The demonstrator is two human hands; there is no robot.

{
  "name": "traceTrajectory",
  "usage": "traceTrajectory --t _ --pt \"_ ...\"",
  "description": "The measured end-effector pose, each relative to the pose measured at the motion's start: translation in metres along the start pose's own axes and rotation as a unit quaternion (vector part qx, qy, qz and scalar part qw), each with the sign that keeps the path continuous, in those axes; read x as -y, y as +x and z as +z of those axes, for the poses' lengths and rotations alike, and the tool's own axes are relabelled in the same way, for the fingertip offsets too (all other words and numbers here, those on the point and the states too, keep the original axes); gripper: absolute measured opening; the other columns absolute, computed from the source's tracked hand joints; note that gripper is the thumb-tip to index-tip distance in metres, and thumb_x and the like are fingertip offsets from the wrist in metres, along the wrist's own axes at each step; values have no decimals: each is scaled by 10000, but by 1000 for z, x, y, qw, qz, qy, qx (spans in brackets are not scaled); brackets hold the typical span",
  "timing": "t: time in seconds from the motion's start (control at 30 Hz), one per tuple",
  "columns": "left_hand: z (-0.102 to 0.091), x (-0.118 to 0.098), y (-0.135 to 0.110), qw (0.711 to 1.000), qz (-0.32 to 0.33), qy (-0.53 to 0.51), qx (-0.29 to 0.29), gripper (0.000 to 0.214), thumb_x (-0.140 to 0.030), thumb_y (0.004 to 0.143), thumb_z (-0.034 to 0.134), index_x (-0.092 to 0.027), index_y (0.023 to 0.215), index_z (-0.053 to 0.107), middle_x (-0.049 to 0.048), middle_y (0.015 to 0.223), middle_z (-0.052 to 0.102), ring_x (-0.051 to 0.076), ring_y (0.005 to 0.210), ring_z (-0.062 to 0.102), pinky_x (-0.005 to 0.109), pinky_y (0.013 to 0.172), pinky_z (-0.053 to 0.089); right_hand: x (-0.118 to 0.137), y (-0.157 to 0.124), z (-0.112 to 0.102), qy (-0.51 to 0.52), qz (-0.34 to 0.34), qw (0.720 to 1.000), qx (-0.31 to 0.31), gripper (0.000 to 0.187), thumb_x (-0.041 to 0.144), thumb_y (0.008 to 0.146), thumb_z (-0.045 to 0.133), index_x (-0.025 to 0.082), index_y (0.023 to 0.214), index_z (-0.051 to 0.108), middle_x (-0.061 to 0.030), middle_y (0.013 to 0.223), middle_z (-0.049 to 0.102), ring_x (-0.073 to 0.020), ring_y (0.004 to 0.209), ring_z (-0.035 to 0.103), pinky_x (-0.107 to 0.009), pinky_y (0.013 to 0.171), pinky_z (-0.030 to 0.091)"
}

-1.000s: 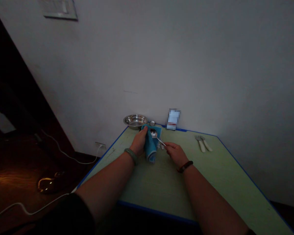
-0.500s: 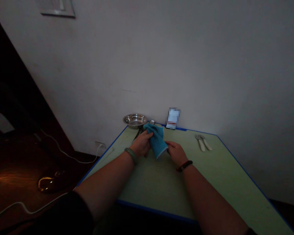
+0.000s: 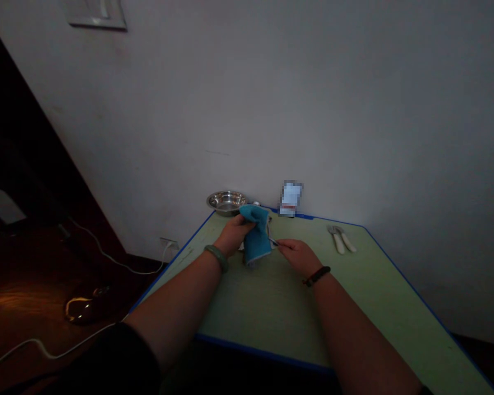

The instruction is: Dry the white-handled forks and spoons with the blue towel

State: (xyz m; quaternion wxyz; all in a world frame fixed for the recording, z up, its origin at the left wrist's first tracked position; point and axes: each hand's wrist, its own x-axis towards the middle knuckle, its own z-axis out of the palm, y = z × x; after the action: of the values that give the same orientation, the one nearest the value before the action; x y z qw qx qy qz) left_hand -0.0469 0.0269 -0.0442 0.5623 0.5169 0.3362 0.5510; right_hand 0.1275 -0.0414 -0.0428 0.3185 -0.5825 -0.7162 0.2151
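My left hand, with a green bangle on its wrist, is closed around a blue cloth held above the green table. The cloth hangs down and covers the bowl end of a metal spoon. My right hand, a dark band on its wrist, pinches the spoon's thin handle just right of the cloth. Only a short piece of the handle shows.
A steel bowl stands at the table's far left corner by the wall. A small blurred card leans on the wall. Two white-handled utensils lie at the far right. Cables run over the dark floor on the left.
One second ago the spoon's bowl lay bare on the cloth. The cloth has since closed over it, and my right hand has shifted slightly right along the handle.
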Motion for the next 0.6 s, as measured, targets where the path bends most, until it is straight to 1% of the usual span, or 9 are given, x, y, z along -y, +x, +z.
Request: traceTrajectory --t 0.03,0.1,0.17,0.2,0.3,0.37,0.43,0.47,0.6 --pt "-1 -2 -1 999 7 25 19 187 -176 601 622 -163 787 635 14 746 642 140 716 563 258 714 434 -1 -1 -4 -25 -9 1000 5 301 312 746 400 216 924 624 -33 907 647 -165 842 564 -280 737 394" --pt "-2 -5 -3 998 12 59 35 181 -187 585 637 -167 765 642 17 743 643 149 719 559 264 709 435 -2 -3 -9 -67 -18 998 -10 299 309 749 395 225 922 625 -32 923 644 -169 852 565 -286 746 394" --pt "-2 -6 -4 997 5 62 40 197 -191 580 644 -169 776 640 19 756 643 152 718 560 272 706 439 -2 -4 -11 -86 -22 996 -26 297 305 751 391 234 922 623 -29 931 642 -168 860 563 -288 750 394" --pt "-1 -6 -4 998 -5 46 41 212 -194 585 642 -169 796 635 20 764 643 153 715 562 278 705 442 -1 -4 -10 -84 -23 996 -34 295 303 750 392 235 921 622 -28 929 641 -167 860 562 -287 751 393" --pt "3 -3 -4 996 -51 -62 40 235 -207 621 617 -174 853 600 22 764 642 155 691 574 303 697 454 -1 -2 -3 -35 -18 998 -56 283 295 747 395 220 897 623 -29 892 643 -159 836 558 -279 743 389" --pt "7 -2 -3 986 -73 -147 42 216 -213 653 592 -178 866 578 22 760 642 153 684 582 310 705 457 -1 1 4 21 -12 998 -61 273 293 744 391 207 859 623 -27 851 641 -151 805 555 -271 718 390" --pt "11 -2 -5 970 -91 -220 56 196 -233 707 534 -175 892 563 34 794 641 162 726 590 321 741 447 -1 3 11 80 -2 995 -62 263 299 740 385 192 814 615 -20 786 632 -143 745 550 -262 673 392" --pt "12 -3 -5 960 -111 -250 58 195 -250 733 499 -169 899 560 43 798 641 169 743 593 327 756 442 -1 5 14 103 9 993 -65 262 307 733 389 184 806 608 -18 750 623 -140 708 545 -258 643 392" --pt "16 -6 -9 922 -216 -311 84 281 -275 781 383 -115 934 555 87 792 645 202 777 599 356 783 427 -4 7 24 164 48 982 -83 278 352 716 406 177 862 564 8 617 564 -115 537 485 -238 517 360"
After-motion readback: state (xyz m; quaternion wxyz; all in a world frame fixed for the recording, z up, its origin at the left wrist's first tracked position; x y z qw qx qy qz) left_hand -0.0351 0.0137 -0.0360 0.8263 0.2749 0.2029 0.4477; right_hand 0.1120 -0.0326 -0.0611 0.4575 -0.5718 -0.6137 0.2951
